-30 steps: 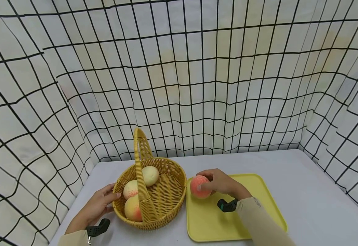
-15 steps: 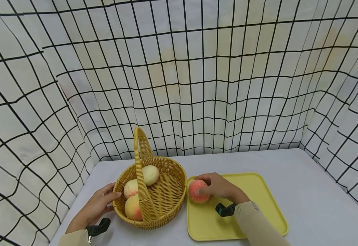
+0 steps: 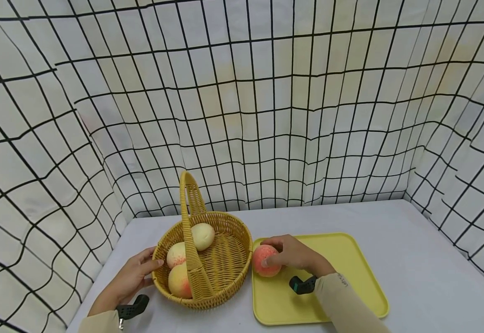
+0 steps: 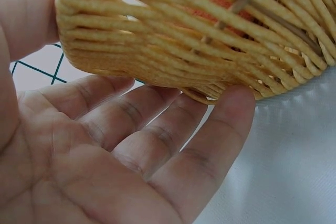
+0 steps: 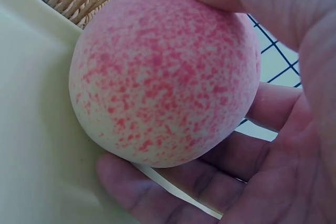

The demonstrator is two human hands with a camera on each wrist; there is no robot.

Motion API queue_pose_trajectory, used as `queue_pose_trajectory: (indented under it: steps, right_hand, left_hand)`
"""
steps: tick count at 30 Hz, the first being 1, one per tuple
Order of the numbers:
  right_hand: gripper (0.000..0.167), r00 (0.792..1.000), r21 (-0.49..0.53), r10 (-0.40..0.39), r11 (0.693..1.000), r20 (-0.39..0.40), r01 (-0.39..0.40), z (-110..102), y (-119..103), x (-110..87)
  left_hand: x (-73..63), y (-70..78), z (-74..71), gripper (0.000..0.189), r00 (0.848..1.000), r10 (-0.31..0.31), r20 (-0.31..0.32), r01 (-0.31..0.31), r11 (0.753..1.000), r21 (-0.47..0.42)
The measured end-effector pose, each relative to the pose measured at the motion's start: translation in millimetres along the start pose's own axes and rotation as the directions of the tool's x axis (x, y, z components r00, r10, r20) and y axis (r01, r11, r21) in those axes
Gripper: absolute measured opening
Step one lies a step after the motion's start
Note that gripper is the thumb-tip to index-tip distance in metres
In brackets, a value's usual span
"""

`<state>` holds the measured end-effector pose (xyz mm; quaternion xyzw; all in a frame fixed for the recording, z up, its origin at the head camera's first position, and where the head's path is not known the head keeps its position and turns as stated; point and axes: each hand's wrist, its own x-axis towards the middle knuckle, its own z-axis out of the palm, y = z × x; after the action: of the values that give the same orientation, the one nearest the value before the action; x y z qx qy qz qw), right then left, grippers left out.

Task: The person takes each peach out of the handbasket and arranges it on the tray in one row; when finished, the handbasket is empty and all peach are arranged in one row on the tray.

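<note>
My left hand (image 3: pixel 130 276) holds the yellow wicker basket (image 3: pixel 230 257) by its left side. The thumb lies over the rim, and the fingers touch the woven outer wall (image 4: pixel 126 40), as the left wrist view shows. Inside, on the left, are a pale peach (image 3: pixel 203 237), a pink-speckled peach (image 3: pixel 176 255) and a yellow-red peach (image 3: pixel 179 281), the last two partly behind the handle. My right hand (image 3: pixel 295 253) grips a pink peach (image 3: pixel 262 264) at the left edge of the yellow tray (image 3: pixel 304 305). In the right wrist view, thumb and fingers surround this speckled peach (image 5: pixel 163 77).
A tall arched handle (image 3: pixel 186 199) spans the basket. Basket and tray stand close together on the white tabletop (image 3: pixel 408 259). White cloth walls (image 3: pixel 266 138) with a black grid rise behind the table and at both sides.
My right hand has shifted slightly left and toward me with the pink peach, bringing it closer to the basket. The left hand and the basket stay in place.
</note>
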<state>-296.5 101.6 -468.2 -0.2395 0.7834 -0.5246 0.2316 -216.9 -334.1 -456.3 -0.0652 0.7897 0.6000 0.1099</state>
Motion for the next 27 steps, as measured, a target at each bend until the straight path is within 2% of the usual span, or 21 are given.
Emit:
queue_pose_trajectory:
  steps: [16,27]
  right_hand:
    - [0.046,0.998,0.015,0.001,1.0,0.056,-0.002,0.8,0.0,-1.2]
    - [0.046,0.999,0.004,0.009,1.0,0.037,-0.009,0.1,-0.4,-2.6]
  left_hand:
    - [-2.6,4.3,0.5,0.068,1.0,-0.001,0.015,0.001,1.0,0.005]
    - [-2.2,3.1,0.2,0.067,1.0,0.002,0.017,-0.002,1.0,0.01]
